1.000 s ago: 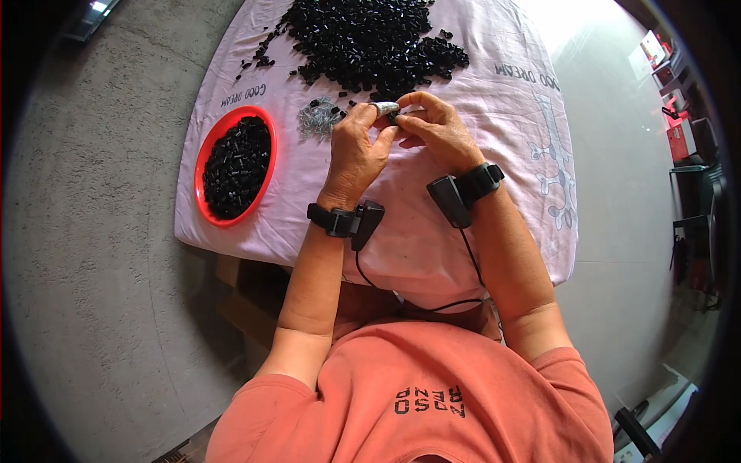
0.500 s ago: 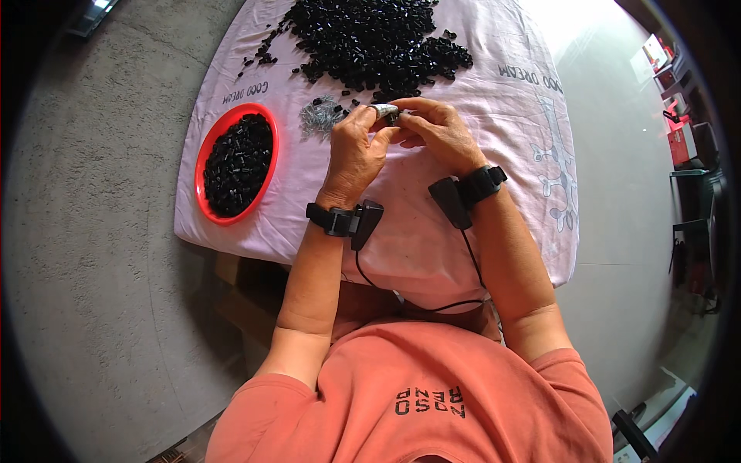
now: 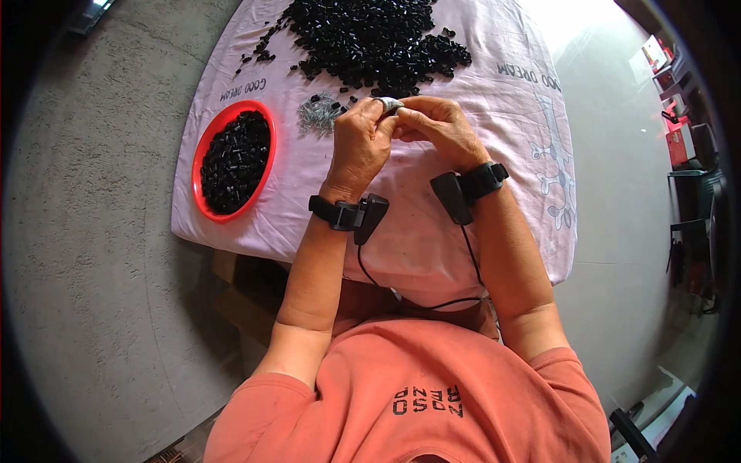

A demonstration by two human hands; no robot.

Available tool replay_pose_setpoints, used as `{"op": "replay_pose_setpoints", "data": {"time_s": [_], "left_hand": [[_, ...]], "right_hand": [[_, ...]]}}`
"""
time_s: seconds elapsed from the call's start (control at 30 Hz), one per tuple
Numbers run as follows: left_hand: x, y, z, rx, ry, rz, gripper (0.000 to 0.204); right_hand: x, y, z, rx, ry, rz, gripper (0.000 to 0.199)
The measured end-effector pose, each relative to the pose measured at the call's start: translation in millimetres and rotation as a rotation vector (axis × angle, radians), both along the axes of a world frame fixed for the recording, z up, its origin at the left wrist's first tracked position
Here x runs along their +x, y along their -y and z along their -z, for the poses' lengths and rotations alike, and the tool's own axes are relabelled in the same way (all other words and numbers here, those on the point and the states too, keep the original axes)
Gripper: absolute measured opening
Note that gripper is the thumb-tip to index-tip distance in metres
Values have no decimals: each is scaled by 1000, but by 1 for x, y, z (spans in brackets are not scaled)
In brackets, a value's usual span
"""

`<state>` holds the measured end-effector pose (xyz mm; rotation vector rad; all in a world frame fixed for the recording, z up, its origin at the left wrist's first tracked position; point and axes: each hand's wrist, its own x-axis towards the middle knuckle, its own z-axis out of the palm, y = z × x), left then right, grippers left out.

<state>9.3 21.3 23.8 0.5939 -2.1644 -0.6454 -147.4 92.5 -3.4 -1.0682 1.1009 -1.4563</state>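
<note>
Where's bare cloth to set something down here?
Free: pink cloth right of the right hand, and the near strip between the red bowl and the wrists. Crowded: black pile at the far edge, small grey pieces beside the left hand.

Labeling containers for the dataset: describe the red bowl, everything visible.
The red bowl is round and shallow, looks like plastic, with a bright red rim. It sits upright on the pink cloth near the table's left edge, to the left of the left hand. It is filled with small black pieces like those in the big pile farther back. Neither hand touches it; a small heap of grey metal bits lies just to its right, apart from it.
</note>
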Motion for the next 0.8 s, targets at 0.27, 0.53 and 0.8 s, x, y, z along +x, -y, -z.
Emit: {"op": "replay_pose_setpoints", "data": {"time_s": [0.27,0.53,0.8], "left_hand": [[5,5,6,84,12,-129,19],[26,7,15,120,123,-280,19],[57,27,21,61,-66,-418,13]], "right_hand": [[-2,2,4,52,122,191,28],[-14,8,19,-17,-172,508,11],[-9,4,25,-68,-556,462,10]]}}
